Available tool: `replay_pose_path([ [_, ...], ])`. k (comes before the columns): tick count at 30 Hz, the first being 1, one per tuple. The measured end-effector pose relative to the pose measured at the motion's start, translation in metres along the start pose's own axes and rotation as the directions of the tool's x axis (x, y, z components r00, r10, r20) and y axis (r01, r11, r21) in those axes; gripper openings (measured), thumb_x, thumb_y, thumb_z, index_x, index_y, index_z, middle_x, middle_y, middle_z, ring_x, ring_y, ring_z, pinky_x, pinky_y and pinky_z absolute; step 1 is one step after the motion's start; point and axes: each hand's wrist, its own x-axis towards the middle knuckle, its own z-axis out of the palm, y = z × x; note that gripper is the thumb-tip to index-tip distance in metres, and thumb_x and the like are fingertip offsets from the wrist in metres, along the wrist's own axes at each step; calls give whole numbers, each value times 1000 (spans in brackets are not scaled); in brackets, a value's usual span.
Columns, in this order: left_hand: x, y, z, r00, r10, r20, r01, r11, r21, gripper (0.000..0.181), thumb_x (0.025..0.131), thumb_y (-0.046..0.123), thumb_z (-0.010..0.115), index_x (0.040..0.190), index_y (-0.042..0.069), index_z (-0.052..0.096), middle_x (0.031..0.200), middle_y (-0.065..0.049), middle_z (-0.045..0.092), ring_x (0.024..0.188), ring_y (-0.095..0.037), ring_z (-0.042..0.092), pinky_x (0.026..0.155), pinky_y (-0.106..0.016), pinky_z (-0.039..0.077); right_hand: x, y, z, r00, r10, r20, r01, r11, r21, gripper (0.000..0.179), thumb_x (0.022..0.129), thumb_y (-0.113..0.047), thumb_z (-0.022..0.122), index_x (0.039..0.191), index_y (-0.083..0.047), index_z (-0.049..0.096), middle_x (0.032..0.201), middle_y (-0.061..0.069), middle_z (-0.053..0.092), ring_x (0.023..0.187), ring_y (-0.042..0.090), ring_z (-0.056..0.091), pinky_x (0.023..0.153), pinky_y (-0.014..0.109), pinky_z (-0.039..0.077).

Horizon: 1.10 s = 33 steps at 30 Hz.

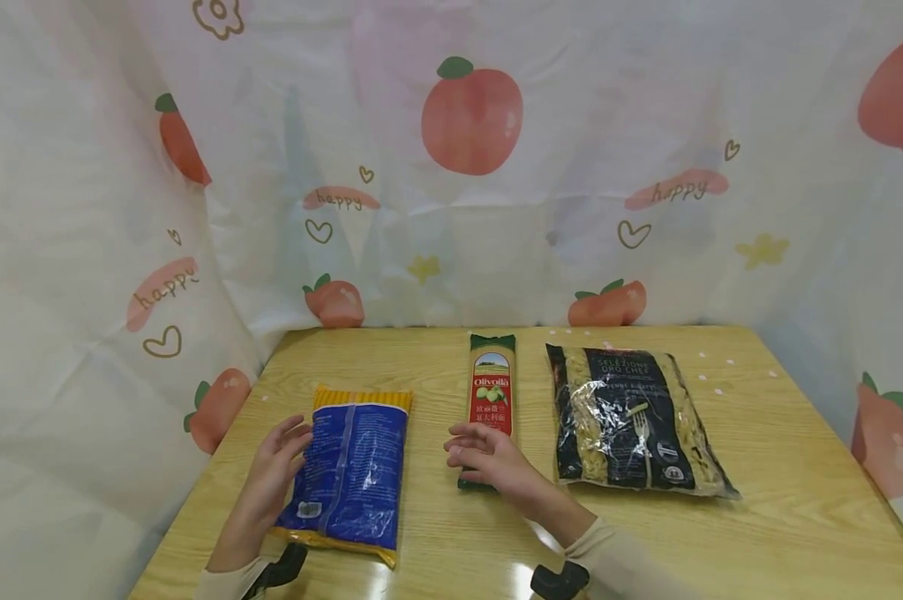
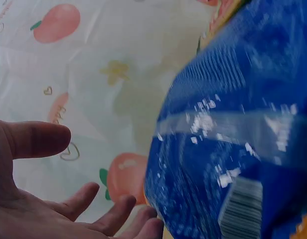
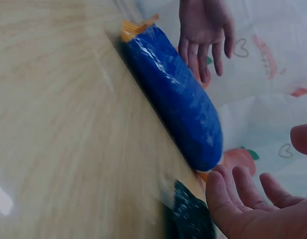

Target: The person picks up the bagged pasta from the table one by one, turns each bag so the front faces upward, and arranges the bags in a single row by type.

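Note:
A blue bag with yellow-orange ends [image 1: 357, 475] lies on the table at the left, its seam and barcode side up. Beside its left edge is my left hand [image 1: 269, 471], fingers loosely bent and holding nothing; the left wrist view shows the thumb apart from the fingers. A slim red and green Olivoilà packet [image 1: 491, 383] lies in the middle. Over its lower part hovers my right hand [image 1: 499, 467], relaxed and with nothing in its grasp, hiding some of the packet. To the right lies a clear and black bag of penne [image 1: 631, 421].
The wooden table [image 1: 781, 533] carries all three packages. A white curtain [image 1: 541, 250] printed with peaches and hearts hangs behind and along both sides. Dark straps [image 1: 559, 581] sit on both wrists.

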Motion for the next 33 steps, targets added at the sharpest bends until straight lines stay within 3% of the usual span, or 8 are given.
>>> replay_pose_path([
  [7, 7, -17, -12, 996, -87, 14, 85, 990, 114, 70, 110, 22, 48, 162, -3, 9, 166, -35, 11, 154, -52, 16, 125, -70, 17, 2, 11, 18, 997, 66, 48, -68, 996, 50, 58, 105, -24, 58, 150, 8, 39, 147, 32, 52, 118, 26, 66, 105, 47, 57],
  [11, 8, -26, -16, 992, -116, 39, 109, 982, 151, 78, 108, 25, 50, 163, -3, 2, 166, -38, 4, 154, -55, 10, 123, -73, 16, 4, 13, 27, 992, 93, 87, -102, 990, 98, 61, 105, -26, 58, 151, 8, 37, 149, 31, 48, 126, 32, 63, 107, 47, 55],
  [19, 8, -34, -12, 988, -153, 33, 145, 973, 178, 88, 106, 29, 56, 163, -2, -4, 166, -38, -2, 153, -58, 4, 120, -77, 13, 7, 16, 41, 976, 172, 133, -193, 967, 167, 65, 103, -25, 58, 153, 6, 32, 157, 31, 38, 139, 46, 49, 109, 56, 52],
  [25, 6, -33, -11, 983, -176, 60, 170, 981, 90, 90, 106, 27, 55, 163, -1, -10, 166, -38, -6, 154, -57, -1, 124, -72, 9, 10, 21, 51, 967, 212, 143, -240, 945, 223, 65, 103, -23, 58, 154, 4, 29, 157, 32, 38, 141, 46, 47, 106, 62, 52],
  [29, 1, -32, -6, 978, -187, 90, 187, 982, 9, 89, 107, 24, 54, 163, -1, -11, 167, -37, -8, 156, -54, -4, 127, -69, 5, 12, 21, 54, 967, 214, 139, -246, 927, 282, 67, 103, -22, 59, 155, 5, 26, 150, 30, 49, 135, 41, 57, 102, 61, 55],
  [33, -3, -31, -3, 977, -192, 96, 195, 980, -28, 91, 106, 24, 54, 162, -3, -13, 168, -35, -6, 157, -52, -2, 128, -66, 8, 14, 23, 57, 968, 219, 125, -248, 913, 323, 71, 102, -21, 61, 155, 6, 22, 144, 28, 55, 127, 41, 63, 100, 56, 57],
])
